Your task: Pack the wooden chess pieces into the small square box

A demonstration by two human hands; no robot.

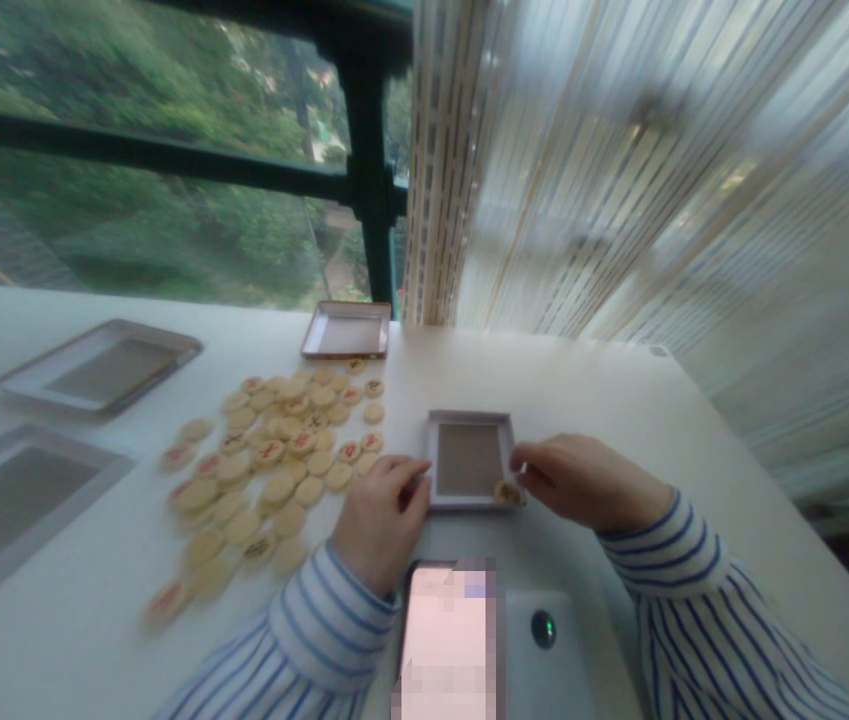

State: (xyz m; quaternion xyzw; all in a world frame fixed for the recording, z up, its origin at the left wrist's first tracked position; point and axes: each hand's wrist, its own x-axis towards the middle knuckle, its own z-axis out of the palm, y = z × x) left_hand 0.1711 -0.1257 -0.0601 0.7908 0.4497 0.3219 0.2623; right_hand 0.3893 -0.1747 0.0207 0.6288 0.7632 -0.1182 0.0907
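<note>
A small shallow tray (469, 414) with a grey inside lies in front of me, between my hands. One round wooden Chinese chess piece (505, 492) rests in its near right corner, partly blurred. My left hand (383, 515) is closed, with its fingertips against the tray's left wall. Over on the other side, my right hand (585, 480) has its fingers pinched together at the tray's right rim. A spread heap of round Chinese chess pieces (296, 440), some with red or black characters, lies left of my left hand.
Another shallow tray (306, 345) stands behind the heap, and two more, a far tray (98, 408) and a near tray (105, 462), lie at the left. A phone (443, 640) and a white device with a green light (544, 630) are close to me. Slatted blinds (581, 200) hang behind the table.
</note>
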